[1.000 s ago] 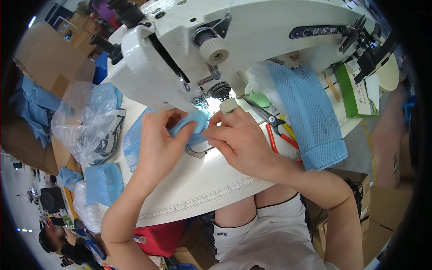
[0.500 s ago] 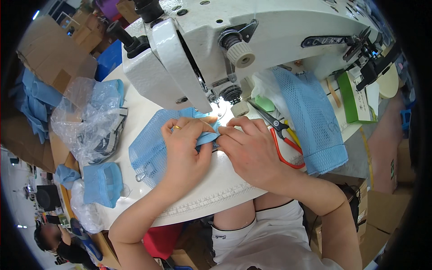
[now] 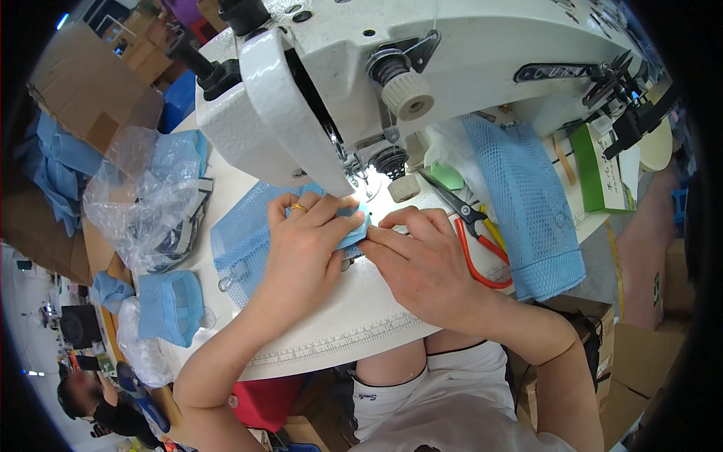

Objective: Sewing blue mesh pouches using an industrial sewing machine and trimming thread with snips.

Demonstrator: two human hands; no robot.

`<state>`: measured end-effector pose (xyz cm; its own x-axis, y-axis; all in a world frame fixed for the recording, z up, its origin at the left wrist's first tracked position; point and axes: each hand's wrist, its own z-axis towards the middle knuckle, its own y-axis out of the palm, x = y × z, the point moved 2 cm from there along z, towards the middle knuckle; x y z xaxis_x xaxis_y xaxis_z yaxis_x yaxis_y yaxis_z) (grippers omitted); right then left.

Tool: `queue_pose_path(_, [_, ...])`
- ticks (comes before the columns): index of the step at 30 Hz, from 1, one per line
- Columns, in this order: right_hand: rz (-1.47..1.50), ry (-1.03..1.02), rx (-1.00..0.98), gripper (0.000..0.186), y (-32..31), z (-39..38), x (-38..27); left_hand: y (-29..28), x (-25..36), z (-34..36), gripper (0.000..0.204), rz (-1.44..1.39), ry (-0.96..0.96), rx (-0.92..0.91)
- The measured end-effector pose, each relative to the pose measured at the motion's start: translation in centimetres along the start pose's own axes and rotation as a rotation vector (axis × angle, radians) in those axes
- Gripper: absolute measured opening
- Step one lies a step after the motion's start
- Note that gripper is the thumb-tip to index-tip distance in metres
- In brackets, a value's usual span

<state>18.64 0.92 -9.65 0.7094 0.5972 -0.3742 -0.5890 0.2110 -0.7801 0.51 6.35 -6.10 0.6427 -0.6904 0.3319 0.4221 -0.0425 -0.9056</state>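
Observation:
A piece of light blue mesh fabric [image 3: 242, 226] lies on the white bed of a sewing machine [image 3: 467, 64], its folded solid-blue edge close to the lit needle area. My left hand [image 3: 305, 241], with a ring on one finger, is closed on the fabric, fingertips pressing the edge just in front of the presser foot. My right hand [image 3: 422, 260] pinches the near corner of that same edge between thumb and fingers. A metal ring [image 3: 225, 284] sits at the fabric's left end. The fingers hide part of the fold.
Right of my hands lie red-handled scissors [image 3: 471, 248], a blue mesh piece [image 3: 523, 203] and a green-and-white box [image 3: 599, 169]. At left are a clear plastic bag [image 3: 143, 196], a folded blue piece [image 3: 169, 305] and a cardboard box [image 3: 90, 90]. Another person [image 3: 105, 407] is at lower left.
Both hands still hold the fabric. My left hand has shifted slightly left and its fingers have flattened the fold; the mesh has slid a little left.

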Motion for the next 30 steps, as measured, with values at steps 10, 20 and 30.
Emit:
queue_pose_path(10, [-0.016, -0.008, 0.064, 0.029, 0.1, 0.0, -0.1, 0.1, -0.2, -0.3, 0.043, 0.024, -0.007, -0.009])
queue_pose_path(20, [-0.072, 0.044, 0.039, 0.032, 0.3, 0.2, 0.1, 0.9, -1.0, -0.3, 0.043, 0.053, -0.070, 0.031])
queue_pose_path(30, [-0.049, 0.056, -0.015, 0.034, -0.2, 0.3, -0.1, -1.9, -1.8, 0.7, 0.044, 0.078, -0.003, -0.053])
